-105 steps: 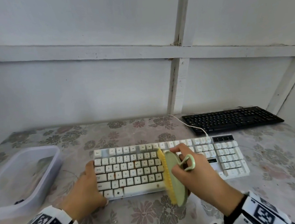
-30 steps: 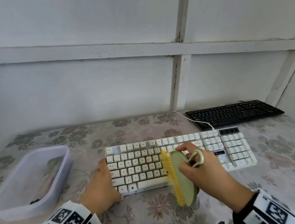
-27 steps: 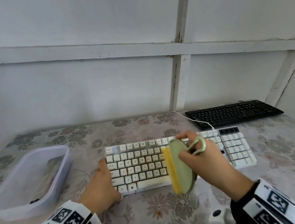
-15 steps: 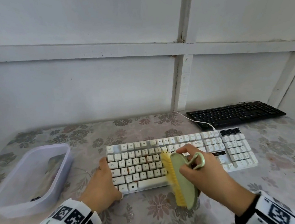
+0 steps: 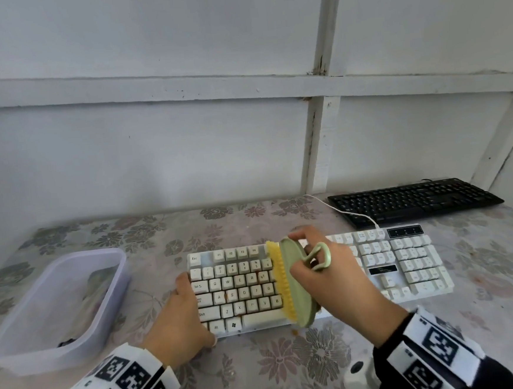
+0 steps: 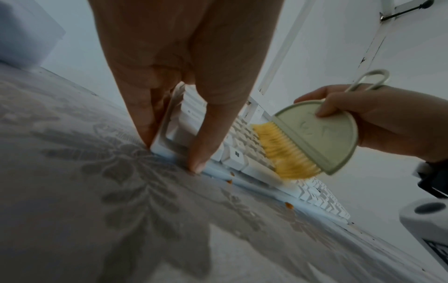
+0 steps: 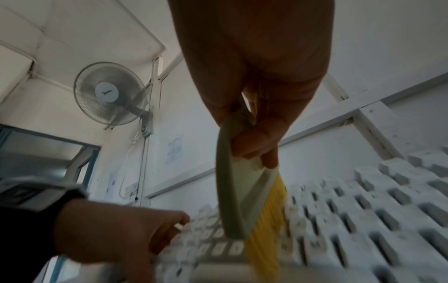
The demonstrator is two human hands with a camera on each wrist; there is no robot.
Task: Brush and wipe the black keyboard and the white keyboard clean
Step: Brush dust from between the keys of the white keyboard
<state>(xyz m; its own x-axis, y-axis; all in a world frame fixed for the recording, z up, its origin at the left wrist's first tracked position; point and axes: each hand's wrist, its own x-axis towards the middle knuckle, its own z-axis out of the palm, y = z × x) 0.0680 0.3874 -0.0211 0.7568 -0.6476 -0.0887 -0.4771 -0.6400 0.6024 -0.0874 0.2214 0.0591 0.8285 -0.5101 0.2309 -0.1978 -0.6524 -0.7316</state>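
Note:
The white keyboard [image 5: 408, 262] lies across the middle of the floral tablecloth, with brown stains on its left keys. My right hand [image 5: 326, 278] grips a green brush [image 5: 296, 286] with yellow bristles [image 6: 283, 153]. The brush stands on edge and its bristles touch the keys from the top row down to the space bar. My left hand [image 5: 179, 317] presses straight fingers against the keyboard's near left corner [image 6: 164, 145], thumb on the front edge. The black keyboard [image 5: 412, 202] sits at the back right, untouched.
A translucent plastic tub [image 5: 115, 285] stands at the left. Orange crumbs [image 6: 289, 205] lie on the tablecloth [image 5: 293, 360] along the white keyboard's front edge. A white cable [image 5: 348, 213] runs from it past the black keyboard. The wall rises just behind the table.
My right hand has swept the brush back and forth over the white keys, and it now reaches up to the far row. My left hand has stayed at the corner.

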